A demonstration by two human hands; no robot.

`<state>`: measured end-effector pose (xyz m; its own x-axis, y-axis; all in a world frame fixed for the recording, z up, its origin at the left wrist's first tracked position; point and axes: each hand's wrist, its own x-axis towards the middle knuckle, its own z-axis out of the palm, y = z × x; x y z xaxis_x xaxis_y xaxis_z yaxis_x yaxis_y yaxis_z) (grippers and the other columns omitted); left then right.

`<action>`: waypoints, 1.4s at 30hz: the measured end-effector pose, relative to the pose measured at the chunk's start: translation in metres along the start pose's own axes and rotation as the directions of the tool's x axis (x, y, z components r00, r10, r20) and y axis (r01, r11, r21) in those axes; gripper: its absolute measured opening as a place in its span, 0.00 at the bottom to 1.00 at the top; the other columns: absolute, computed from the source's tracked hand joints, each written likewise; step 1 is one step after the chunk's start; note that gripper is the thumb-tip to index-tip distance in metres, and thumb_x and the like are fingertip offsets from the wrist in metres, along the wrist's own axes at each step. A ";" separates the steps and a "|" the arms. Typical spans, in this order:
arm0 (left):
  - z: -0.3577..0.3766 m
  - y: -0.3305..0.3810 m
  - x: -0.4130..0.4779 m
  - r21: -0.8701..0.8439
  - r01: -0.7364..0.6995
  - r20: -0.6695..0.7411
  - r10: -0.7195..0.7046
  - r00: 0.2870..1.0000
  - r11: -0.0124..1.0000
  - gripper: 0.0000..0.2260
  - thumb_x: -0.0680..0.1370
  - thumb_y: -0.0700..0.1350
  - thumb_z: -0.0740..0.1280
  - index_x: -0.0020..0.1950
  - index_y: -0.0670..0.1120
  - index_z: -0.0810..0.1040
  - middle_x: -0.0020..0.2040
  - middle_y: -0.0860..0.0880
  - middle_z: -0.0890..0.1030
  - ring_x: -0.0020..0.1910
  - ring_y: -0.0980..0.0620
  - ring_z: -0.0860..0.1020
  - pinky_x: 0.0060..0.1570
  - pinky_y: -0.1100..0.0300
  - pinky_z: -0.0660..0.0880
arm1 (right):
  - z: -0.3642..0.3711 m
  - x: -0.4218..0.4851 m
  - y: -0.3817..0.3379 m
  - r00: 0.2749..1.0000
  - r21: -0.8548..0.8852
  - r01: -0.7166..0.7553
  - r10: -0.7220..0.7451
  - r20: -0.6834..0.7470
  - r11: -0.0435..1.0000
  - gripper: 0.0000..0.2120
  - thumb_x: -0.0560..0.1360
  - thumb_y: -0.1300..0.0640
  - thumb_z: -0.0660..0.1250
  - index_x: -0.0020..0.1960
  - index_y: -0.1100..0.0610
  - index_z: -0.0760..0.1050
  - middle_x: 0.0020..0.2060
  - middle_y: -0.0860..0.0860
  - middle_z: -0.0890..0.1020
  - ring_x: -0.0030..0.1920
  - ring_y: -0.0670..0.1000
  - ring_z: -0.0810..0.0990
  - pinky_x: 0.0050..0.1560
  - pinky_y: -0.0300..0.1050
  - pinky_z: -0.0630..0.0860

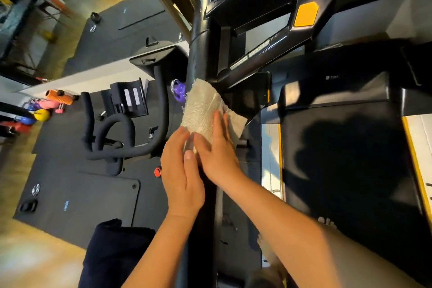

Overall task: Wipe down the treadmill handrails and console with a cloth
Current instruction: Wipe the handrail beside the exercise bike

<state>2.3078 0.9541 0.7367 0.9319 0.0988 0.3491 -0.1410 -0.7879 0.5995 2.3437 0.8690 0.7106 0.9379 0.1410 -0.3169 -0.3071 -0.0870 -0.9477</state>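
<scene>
Seen from above: pale cloth (205, 110) draped over the dark left handrail (201, 58) of the treadmill, just below where the rail meets the console (261, 14), so as to wrap the curve of the bar rather than touch only its top. Right hand (216, 149) laid flat on the cloth, fingers straight and together, pressing it down against the rail; likely placed so to spread pressure along the bar. Left hand (184, 170) against the near edge of the cloth on the rail's outer side, fingers extended and only gently bent, thumb up beside the right hand; seemingly there to fold the fabric round the bar and keep it from slipping. Neither hand clenched. Loose corner of cloth hanging free toward the treadmill belt (346, 159). Beyond the rail, on dark floor mats: an exercise bike (131, 110), a purple kettlebell (178, 90), further coloured weights (39, 112) well apart. Judged from cloth position: handrail stage under way, console not yet reached.
</scene>
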 end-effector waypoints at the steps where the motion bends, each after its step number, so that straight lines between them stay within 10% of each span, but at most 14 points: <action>1: 0.000 0.000 0.000 0.013 -0.010 0.013 0.010 1.000 1.000 0.18 0.82 0.43 0.54 0.69 0.39 0.71 0.68 0.47 0.73 0.68 0.54 0.71 0.67 0.61 0.66 | -0.001 0.007 -0.001 1.000 -0.006 0.002 -0.002 -0.012 1.000 0.33 0.81 0.42 0.53 0.77 0.42 0.35 0.77 0.42 0.36 0.78 0.51 0.49 0.73 0.54 0.58; 8: 0.002 0.003 0.002 0.038 0.124 0.063 -0.126 0.990 0.992 0.19 0.82 0.36 0.55 0.73 0.41 0.69 0.73 0.49 0.70 0.72 0.62 0.65 0.69 0.73 0.58 | -0.007 0.031 0.029 0.959 0.280 -0.237 0.270 -0.085 0.930 0.28 0.82 0.44 0.50 0.79 0.43 0.43 0.76 0.53 0.60 0.73 0.59 0.62 0.69 0.53 0.62; 15: 0.003 -0.002 0.003 -0.006 0.163 0.112 -0.161 0.981 0.987 0.19 0.81 0.41 0.54 0.71 0.41 0.72 0.72 0.50 0.71 0.72 0.62 0.67 0.71 0.68 0.61 | 0.010 0.005 0.037 0.992 0.146 -0.092 0.103 -0.071 0.985 0.25 0.83 0.43 0.44 0.76 0.40 0.36 0.77 0.44 0.35 0.77 0.46 0.41 0.74 0.46 0.47; 28: 0.003 0.000 0.002 0.027 0.172 0.128 -0.174 0.976 0.985 0.20 0.82 0.45 0.53 0.72 0.44 0.71 0.72 0.51 0.71 0.72 0.60 0.66 0.70 0.70 0.60 | -0.008 0.077 0.039 0.943 0.402 -0.228 0.303 -0.134 0.887 0.26 0.82 0.42 0.47 0.78 0.41 0.42 0.78 0.49 0.53 0.77 0.55 0.55 0.74 0.56 0.54; 35: 0.001 -0.005 0.002 -0.065 0.136 0.119 -0.128 0.985 0.989 0.22 0.84 0.53 0.50 0.70 0.46 0.73 0.71 0.49 0.73 0.72 0.56 0.69 0.71 0.51 0.66 | 0.043 -0.027 0.049 0.997 -0.056 0.003 -0.008 -0.078 0.998 0.30 0.75 0.35 0.26 0.74 0.43 0.26 0.71 0.39 0.25 0.73 0.42 0.28 0.76 0.51 0.41; 42: -0.001 0.000 0.006 -0.115 0.140 0.112 -0.127 0.986 0.983 0.25 0.82 0.63 0.47 0.71 0.54 0.71 0.68 0.59 0.75 0.69 0.57 0.71 0.70 0.46 0.67 | 0.015 0.004 0.031 0.957 -0.181 0.256 -0.275 -0.091 0.950 0.26 0.79 0.41 0.39 0.68 0.30 0.25 0.75 0.41 0.29 0.75 0.45 0.29 0.76 0.54 0.37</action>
<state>2.3126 0.9554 0.7393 0.9737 0.1300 0.1873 -0.0465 -0.6910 0.7213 2.3359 0.8818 0.6791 0.9968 0.0693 -0.0389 -0.0224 -0.2250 -0.9741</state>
